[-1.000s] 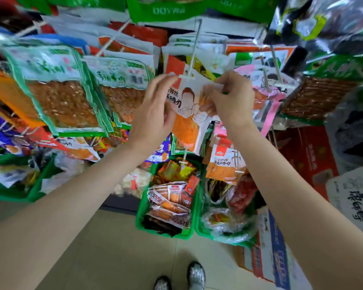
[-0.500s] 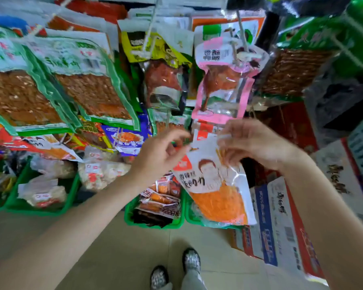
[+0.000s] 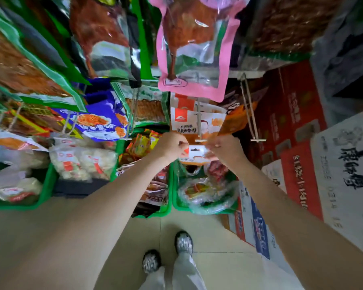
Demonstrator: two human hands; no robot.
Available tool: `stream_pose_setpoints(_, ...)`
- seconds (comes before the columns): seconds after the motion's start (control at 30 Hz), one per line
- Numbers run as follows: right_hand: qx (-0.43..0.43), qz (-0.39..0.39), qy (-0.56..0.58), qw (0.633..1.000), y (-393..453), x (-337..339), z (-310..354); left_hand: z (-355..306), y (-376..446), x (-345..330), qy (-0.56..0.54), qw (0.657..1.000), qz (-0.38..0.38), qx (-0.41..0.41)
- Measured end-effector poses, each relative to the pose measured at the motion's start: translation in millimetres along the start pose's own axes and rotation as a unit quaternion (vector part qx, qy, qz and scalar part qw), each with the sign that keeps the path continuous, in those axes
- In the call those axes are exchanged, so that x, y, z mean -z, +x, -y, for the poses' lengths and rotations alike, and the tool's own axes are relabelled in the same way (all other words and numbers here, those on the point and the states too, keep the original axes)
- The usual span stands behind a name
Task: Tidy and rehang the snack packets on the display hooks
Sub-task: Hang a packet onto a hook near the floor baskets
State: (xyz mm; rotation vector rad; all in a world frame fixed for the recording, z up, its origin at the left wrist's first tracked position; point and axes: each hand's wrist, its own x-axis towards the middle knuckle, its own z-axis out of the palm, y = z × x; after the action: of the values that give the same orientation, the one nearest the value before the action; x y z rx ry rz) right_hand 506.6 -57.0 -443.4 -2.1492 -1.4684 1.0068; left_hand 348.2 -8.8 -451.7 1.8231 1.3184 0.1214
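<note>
I hold a white and orange snack packet (image 3: 194, 154) by its top edge, just below the tip of a white display hook (image 3: 200, 130). My left hand (image 3: 172, 146) pinches its left corner and my right hand (image 3: 223, 151) pinches its right corner. The packet's hang hole shows between my hands, a little under the hook's end bar. Matching white and orange packets (image 3: 189, 122) hang further back on that same hook. Most of the held packet's body is hidden behind my hands.
A pink-edged packet (image 3: 194, 49) hangs right above the hook. An empty hook (image 3: 249, 114) juts out to the right. Green crates (image 3: 170, 206) of snacks stand on the floor below, with red and white cartons (image 3: 314, 155) stacked on the right.
The packet came off an upper hook and my hands carried it down to a lower hook. The view tilted downward with them.
</note>
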Motion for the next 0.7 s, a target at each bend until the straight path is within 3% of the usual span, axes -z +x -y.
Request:
stream_pose_setpoints(0.2, 0.022, -0.07, 0.016, 0.997, 27.6, 2.5, -2.5, -5.2, 26.7, 5.2, -0.014, 0.998, -0.052, -0.014)
stream_pose_setpoints(0.37, 0.014, -0.048, 0.048, 0.998, 38.1, 3.3, -4.6, -8.5, 23.7, 6.4, -0.033, 0.997, -0.06, -0.031)
stream_pose_setpoints(0.57, -0.008, -0.117, 0.016, 0.993, 50.8, 2.3, 8.4, -9.7, 27.2, 8.1, 0.082, 0.996, -0.002, -0.041)
stream_pose_setpoints(0.7, -0.059, -0.123, 0.1, 0.986, 64.4, 0.2, 14.1, -1.6, 12.6, 15.7, 0.112, 0.993, -0.035, -0.028)
